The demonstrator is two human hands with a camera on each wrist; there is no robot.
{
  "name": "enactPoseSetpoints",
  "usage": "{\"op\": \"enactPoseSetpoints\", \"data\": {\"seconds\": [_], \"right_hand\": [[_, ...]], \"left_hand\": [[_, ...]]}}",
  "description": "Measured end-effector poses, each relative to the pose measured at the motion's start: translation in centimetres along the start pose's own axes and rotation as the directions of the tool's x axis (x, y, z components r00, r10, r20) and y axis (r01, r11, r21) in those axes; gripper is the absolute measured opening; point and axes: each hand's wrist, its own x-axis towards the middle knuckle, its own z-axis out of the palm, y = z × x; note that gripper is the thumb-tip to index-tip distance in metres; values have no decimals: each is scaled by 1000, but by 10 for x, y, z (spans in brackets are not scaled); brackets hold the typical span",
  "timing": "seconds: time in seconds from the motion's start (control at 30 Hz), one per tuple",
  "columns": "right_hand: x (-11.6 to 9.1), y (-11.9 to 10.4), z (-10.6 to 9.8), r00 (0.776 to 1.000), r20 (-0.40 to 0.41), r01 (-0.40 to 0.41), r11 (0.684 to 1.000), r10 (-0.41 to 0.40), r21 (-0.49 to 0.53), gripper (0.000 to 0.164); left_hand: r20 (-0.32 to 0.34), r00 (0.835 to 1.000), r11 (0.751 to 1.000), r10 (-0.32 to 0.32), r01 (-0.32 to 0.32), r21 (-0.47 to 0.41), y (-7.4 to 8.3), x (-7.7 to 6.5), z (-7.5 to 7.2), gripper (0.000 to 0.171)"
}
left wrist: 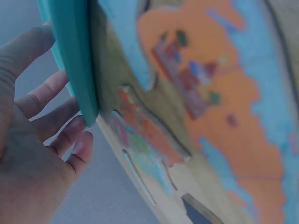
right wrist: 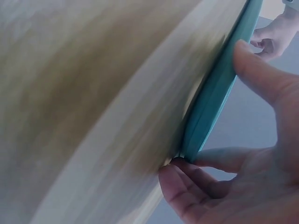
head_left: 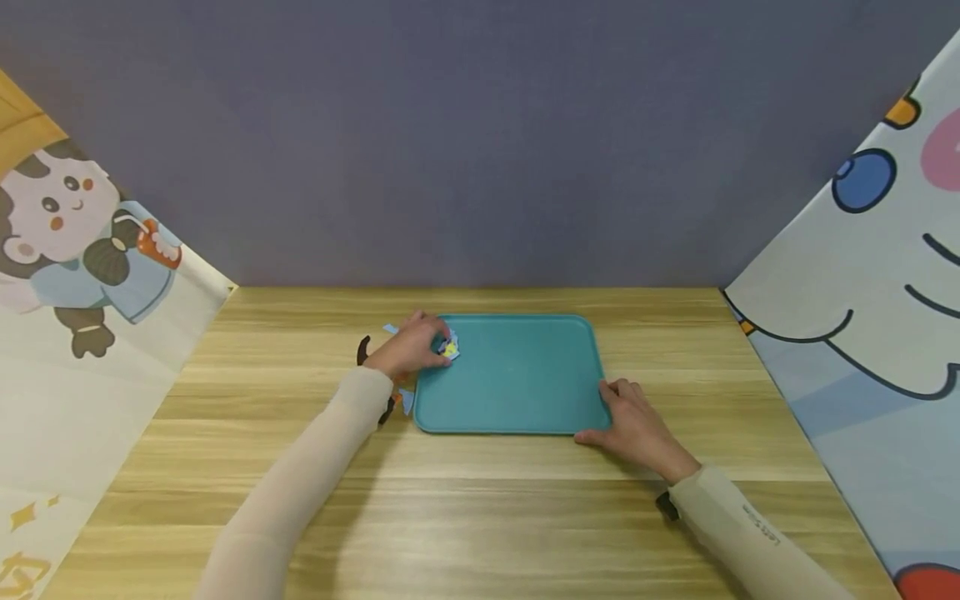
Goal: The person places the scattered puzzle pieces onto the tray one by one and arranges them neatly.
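A teal tray lies flat on the wooden table. At its far left corner, the thumb and fingers of my left hand pinch a small blue, yellow and purple puzzle piece. The left wrist view hides that piece behind the tray rim. My right hand grips the near right corner, its thumb at the near edge and fingers along the right side. Left of the tray lie several printed puzzle pieces, among them a large orange and blue one and a smaller orange one.
The wooden table extends in front of the tray and to both sides. A grey-blue panel rises behind it. Printed cartoon panels flank the left and right sides. Dark piece edges show beside my left wrist.
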Motion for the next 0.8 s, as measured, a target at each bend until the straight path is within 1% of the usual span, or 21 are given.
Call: {"op": "enactPoseSetpoints", "data": {"seconds": [0.13, 0.4, 0.57, 0.67, 0.8], "right_hand": [[0, 1, 1, 1000, -7, 0, 1000, 0, -4, 98], [0, 2, 3, 1000, -15, 5, 1000, -5, -2, 99], [0, 1, 3, 999, -19, 26, 1000, -26, -10, 99], [-1, 1, 2, 999, -18, 40, 999, -40, -18, 98], [-2, 1, 2, 999, -19, 38, 999, -38, -15, 98]], "left_hand": [[12, 1000, 999, 14, -15, 30, 2, 0, 0, 43], [22, 1000, 999, 19, -19, 27, 4, -2, -4, 44], [-18, 1000, 1000, 4, -4, 4, 2, -10, -7, 49], [-48, 999, 1000, 19, -19, -6, -2, -17, -9, 51], [-78, 996, 999, 30, -33, -31, -9, -27, -12, 53]]}}
